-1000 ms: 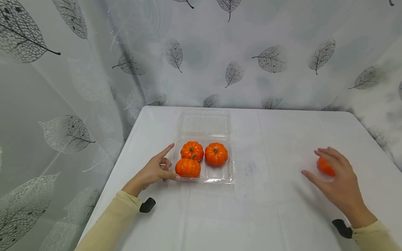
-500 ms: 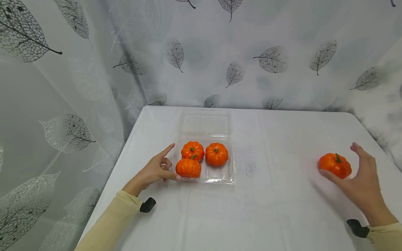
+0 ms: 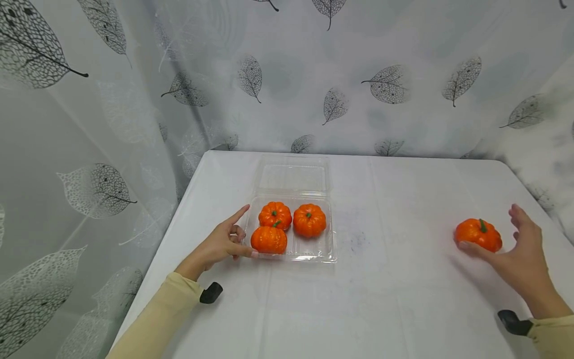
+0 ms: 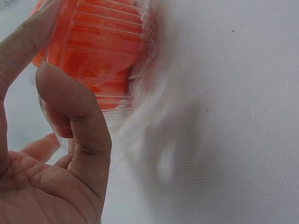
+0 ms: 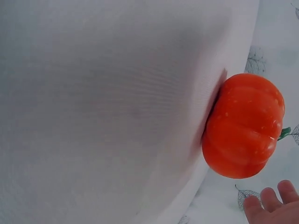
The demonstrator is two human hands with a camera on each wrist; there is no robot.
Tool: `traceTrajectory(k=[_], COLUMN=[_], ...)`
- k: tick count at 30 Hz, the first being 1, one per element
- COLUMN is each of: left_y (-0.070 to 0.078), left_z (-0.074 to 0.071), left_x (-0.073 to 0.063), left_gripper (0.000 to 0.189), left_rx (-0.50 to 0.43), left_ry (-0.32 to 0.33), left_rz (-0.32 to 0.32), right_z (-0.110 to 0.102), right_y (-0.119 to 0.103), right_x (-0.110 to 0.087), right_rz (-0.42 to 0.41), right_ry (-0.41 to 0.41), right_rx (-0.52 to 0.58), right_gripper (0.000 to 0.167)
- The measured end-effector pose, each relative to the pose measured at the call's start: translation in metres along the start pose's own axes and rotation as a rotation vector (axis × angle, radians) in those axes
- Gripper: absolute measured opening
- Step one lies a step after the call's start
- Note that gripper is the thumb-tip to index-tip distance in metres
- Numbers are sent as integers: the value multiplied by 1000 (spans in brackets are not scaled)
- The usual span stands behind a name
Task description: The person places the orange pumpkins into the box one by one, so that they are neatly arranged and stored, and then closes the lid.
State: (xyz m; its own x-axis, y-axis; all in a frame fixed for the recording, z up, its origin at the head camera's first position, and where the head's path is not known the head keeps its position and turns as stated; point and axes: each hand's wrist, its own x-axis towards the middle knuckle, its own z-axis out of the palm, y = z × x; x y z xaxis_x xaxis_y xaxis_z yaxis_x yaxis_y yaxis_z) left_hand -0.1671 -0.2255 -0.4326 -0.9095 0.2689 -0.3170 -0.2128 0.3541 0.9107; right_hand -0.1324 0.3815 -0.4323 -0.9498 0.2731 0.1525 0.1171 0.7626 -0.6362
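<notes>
At the frame's lower right, the right hand [image 3: 522, 264], clearly the nearer, has thumb and fingers spread either side of the loose pumpkin [image 3: 475, 234], which sits up-left of the palm on the counter [image 3: 372, 299], wide axis running roughly left-right. Left of centre, the left hand [image 3: 219, 247] pinches the clear container [image 3: 319, 249] holding three pumpkins [image 3: 309, 220].

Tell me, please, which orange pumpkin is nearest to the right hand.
The lone pumpkin on the white table, just beside the right hand; the other three pumpkins sit inside the clear container.
</notes>
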Motion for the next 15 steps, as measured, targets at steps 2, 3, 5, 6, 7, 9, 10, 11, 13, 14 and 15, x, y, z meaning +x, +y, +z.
traceTrajectory(k=[2,3,5,6,7,9,10,11,13,14,15], left_y=[0,-1,-1,-1,-2,-2,-2,-2,-1,0,0], left_z=[0,0,0,0,0,0,0,0,0,0,0], left_x=[1,1,1,1,0,1,1,1,1,1,1], left_gripper=[118,118,118,118,118,118,118,118,118,118,118], left_rx=[1,0,-2,-1,0,1,0,1,1,0,1], left_ry=[0,-1,0,-1,-4,-4,-3,0,2,1,1], left_rz=[0,-1,-2,0,2,0,1,-1,-3,-2,-2], right_z=[1,1,1,1,1,1,1,2,2,2,2], right_y=[1,2,4,5,6,8,10,11,13,14,15], right_x=[1,1,1,1,2,2,3,3,4,5,5], right_rz=[16,25,48,58,68,85,89,95,107,112,118], right_ry=[-18,-29,-51,-62,-74,-93,-102,-110,-125,-132,-138], right_rx=[5,6,6,7,7,9,14,18,25,30,30], right_gripper=[114,113,111,111,110,110,110,110,110,110,110])
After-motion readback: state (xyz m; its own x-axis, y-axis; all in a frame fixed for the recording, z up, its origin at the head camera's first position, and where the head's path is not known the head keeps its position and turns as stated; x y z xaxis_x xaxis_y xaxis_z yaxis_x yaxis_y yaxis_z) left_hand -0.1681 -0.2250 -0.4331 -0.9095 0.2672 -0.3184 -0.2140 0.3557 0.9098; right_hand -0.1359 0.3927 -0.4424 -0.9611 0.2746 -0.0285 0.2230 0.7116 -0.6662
